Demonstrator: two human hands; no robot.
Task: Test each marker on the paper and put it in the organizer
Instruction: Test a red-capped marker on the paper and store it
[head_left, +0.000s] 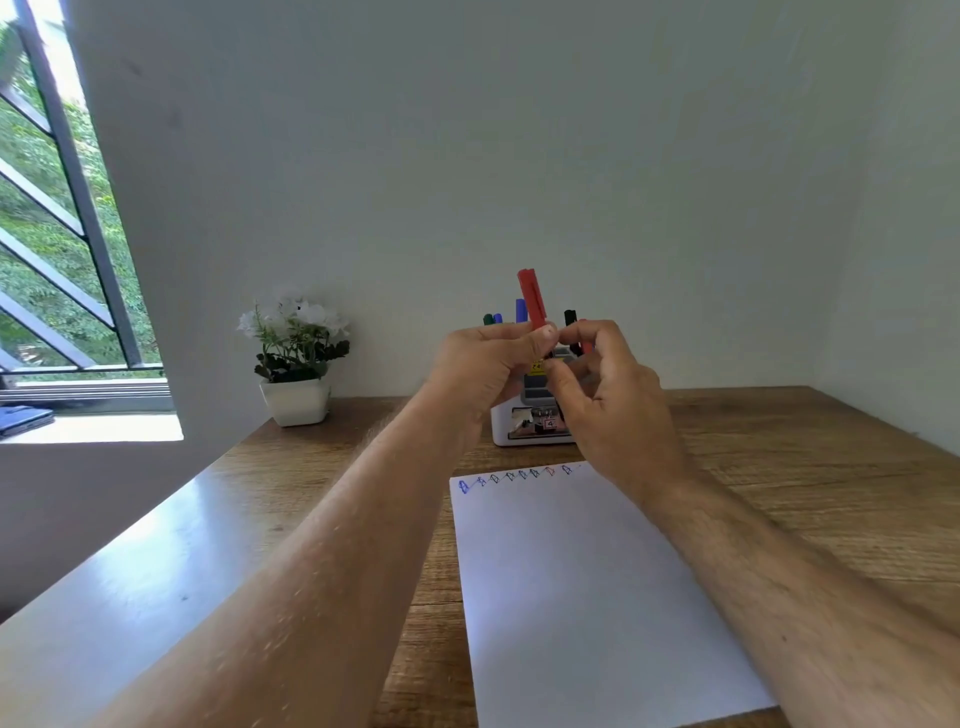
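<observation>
the hands hid most of the white organizer (501, 421) at the far side of the tabletop (779, 441), and the red marker's (532, 300) lower end was lost between the fingers. both hands were raised above the paper (587, 587). the left hand (483, 366) gripped the marker upright; the right hand (605, 395) pinched near its base, other fingers loosely curled.
</observation>
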